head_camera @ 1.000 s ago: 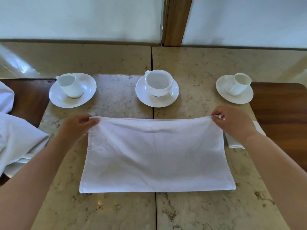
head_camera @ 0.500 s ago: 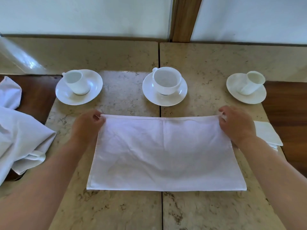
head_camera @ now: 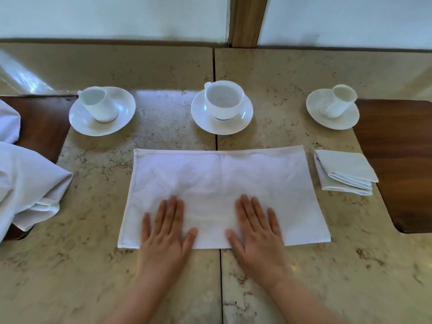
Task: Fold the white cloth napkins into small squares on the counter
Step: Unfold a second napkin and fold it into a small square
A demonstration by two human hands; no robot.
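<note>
A white napkin [head_camera: 222, 181], folded once into a wide rectangle, lies flat in the middle of the marble counter [head_camera: 304, 265]. My left hand [head_camera: 164, 232] and my right hand [head_camera: 256, 232] press flat on its near edge, fingers straight and spread, palms partly on the counter. A napkin folded into a small square [head_camera: 342, 171] sits just right of the rectangle. A loose heap of white cloth [head_camera: 25, 183] lies at the left edge.
Three white cups on saucers stand in a row behind the napkin: left [head_camera: 101, 109], middle [head_camera: 222, 108], right [head_camera: 333, 108]. Dark wooden surfaces flank the counter at left [head_camera: 44, 127] and right [head_camera: 397, 155]. A wall with a wooden post [head_camera: 247, 19] closes the back.
Both hands let go of the napkin's far corners and moved to its near edge, where they now press flat. The folded square at right is now uncovered.
</note>
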